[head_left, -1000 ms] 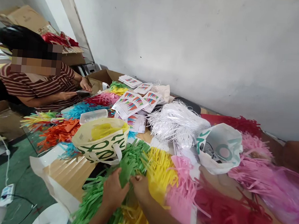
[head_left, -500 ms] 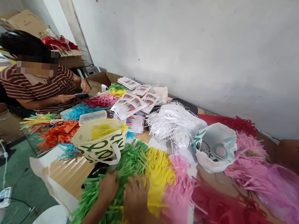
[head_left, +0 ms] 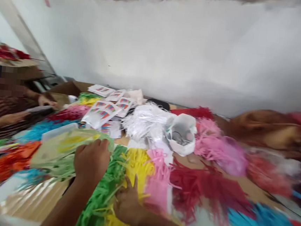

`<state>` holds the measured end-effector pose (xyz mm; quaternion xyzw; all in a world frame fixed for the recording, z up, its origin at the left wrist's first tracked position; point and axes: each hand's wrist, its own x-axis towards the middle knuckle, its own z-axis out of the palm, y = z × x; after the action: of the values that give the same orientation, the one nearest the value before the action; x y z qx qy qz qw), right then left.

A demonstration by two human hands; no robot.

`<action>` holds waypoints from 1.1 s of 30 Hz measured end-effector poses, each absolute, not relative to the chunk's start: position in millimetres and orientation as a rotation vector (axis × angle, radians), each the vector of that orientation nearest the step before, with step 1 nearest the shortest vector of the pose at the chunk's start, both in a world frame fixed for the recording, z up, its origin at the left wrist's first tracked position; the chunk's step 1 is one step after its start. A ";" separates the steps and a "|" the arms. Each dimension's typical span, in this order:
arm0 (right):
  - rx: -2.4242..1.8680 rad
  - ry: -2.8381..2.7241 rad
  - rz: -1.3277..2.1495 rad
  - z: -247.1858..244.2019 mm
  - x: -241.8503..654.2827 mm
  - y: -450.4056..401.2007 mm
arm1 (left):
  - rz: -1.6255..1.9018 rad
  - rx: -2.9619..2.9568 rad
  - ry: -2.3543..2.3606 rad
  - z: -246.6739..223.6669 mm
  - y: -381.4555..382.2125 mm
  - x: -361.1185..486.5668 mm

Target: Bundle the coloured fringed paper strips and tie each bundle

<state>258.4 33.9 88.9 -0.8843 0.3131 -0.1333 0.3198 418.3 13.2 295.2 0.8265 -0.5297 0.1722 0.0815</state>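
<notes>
My left hand [head_left: 92, 159] is closed and raised in front of the cream cloth bag [head_left: 56, 138], gripping green fringed tissue paper [head_left: 64, 163] that is smeared by motion across the bag's front. My right hand [head_left: 128, 202] rests, fingers apart, at the border between a green fringed pile [head_left: 98, 196] and yellow fringed tissue [head_left: 138, 164]. To its right lies pink fringed tissue [head_left: 156, 191], and beyond that a dark red fringed bundle [head_left: 207, 188].
Printed white packets [head_left: 101, 112] and white shredded strands [head_left: 149, 121] lie at the back beside a white bag [head_left: 181, 133]. Orange tassels [head_left: 14, 161] sit at left, blue fringe [head_left: 269, 225] at lower right. Another person's hand [head_left: 46, 100] shows at far left.
My left hand has lifted off the green pile and swung up and left with green fringed tissue. My right hand has shifted slightly down. The view has turned right.
</notes>
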 end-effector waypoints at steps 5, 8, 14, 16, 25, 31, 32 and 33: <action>-1.799 1.048 -0.559 100.9 157.0 67.7 | 0.297 2.268 -2.379 252.7 -25.1 308.2; -1.413 1.039 -0.692 104.7 117.1 69.8 | 0.008 2.065 -2.583 226.0 -35.7 233.7; -0.906 0.986 -1.123 109.9 41.9 42.5 | -0.022 1.809 -2.742 213.4 -31.5 112.9; -0.788 1.077 -1.190 104.0 17.4 33.5 | -0.005 1.789 -2.722 206.8 -26.5 90.3; -0.454 0.931 -1.316 86.2 -84.1 -6.7 | 0.194 1.417 -2.447 83.4 21.7 41.6; -0.287 0.714 -1.390 85.7 -205.6 16.8 | 0.099 1.321 -2.447 22.7 45.9 25.1; -0.331 0.834 -1.407 85.3 -233.0 23.3 | 0.087 1.329 -2.498 17.5 47.3 24.8; -0.406 1.020 -1.446 84.9 -259.3 30.1 | 0.062 1.345 -2.551 13.5 48.3 24.8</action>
<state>-259.3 30.1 84.9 -0.1765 0.4428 -0.6277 0.6155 24.8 48.3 13.5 0.4625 -0.8771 0.0212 0.1279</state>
